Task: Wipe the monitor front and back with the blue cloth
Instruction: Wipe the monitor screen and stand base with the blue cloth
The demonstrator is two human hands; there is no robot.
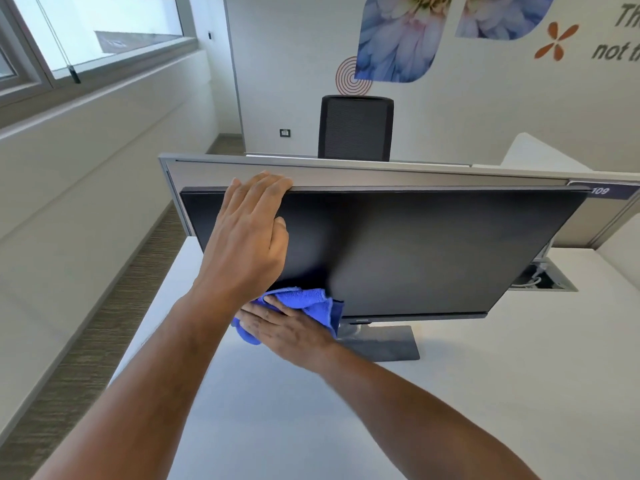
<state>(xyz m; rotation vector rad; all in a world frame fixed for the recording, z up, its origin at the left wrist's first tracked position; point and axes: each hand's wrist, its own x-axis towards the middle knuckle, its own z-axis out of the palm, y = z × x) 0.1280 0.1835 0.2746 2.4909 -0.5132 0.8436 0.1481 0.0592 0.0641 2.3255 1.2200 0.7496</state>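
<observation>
On the monitor (415, 251), left hand (247, 237) grips its top; right hand (287, 329) presses blue cloth (308, 303).

Both forearms bare to the frame's edge (no sleeve visible), left hand (247, 233) and right hand (291, 329) ungloved.

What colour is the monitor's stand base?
Dark grey; the stand base shows in the head view, below the monitor.
</observation>
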